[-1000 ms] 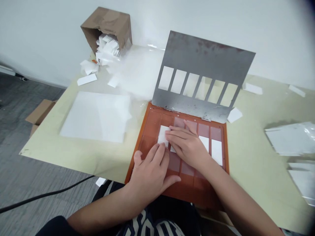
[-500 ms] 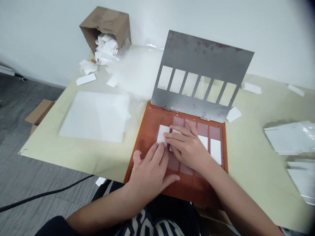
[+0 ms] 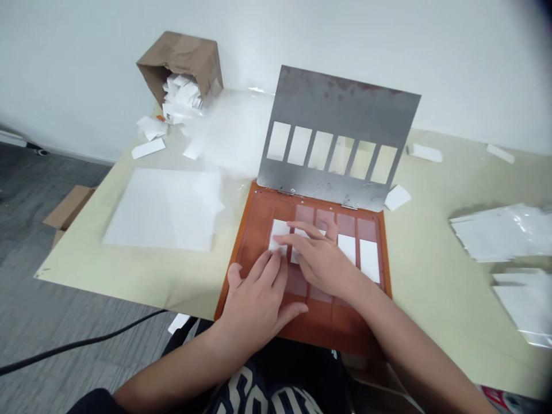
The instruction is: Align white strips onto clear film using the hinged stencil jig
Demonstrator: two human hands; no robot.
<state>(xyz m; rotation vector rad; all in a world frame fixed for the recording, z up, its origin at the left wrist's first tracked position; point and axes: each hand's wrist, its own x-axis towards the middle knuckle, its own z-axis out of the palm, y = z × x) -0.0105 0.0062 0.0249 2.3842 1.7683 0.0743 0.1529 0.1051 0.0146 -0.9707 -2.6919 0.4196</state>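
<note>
An orange tray (image 3: 245,236) with shallow slots lies at the table's front edge, a grey metal lid with a row of rectangular windows (image 3: 345,95) hinged up behind it. A white card (image 3: 279,230) sits in the tray left of centre. My left hand (image 3: 259,293) rests with fingers stretched out, its fingertips at the card's lower edge. From the right, my right hand (image 3: 321,253) reaches over with fingers spread, a fingertip on that same card. Another card lies partly hidden beneath the right hand. Farther right, a white card (image 3: 370,261) fills the last slot in the row.
A torn cardboard box (image 3: 190,52) spills white pieces at the back left. In front of it lies a stack of translucent sheets (image 3: 164,210). Packs of white cards (image 3: 495,233) lie at the right. A black cable (image 3: 86,342) crosses below the table.
The whole view has shifted slightly, so the tray and lid appear farther left. Both hands stay at the same card, with the right hand's fingers a little more spread.
</note>
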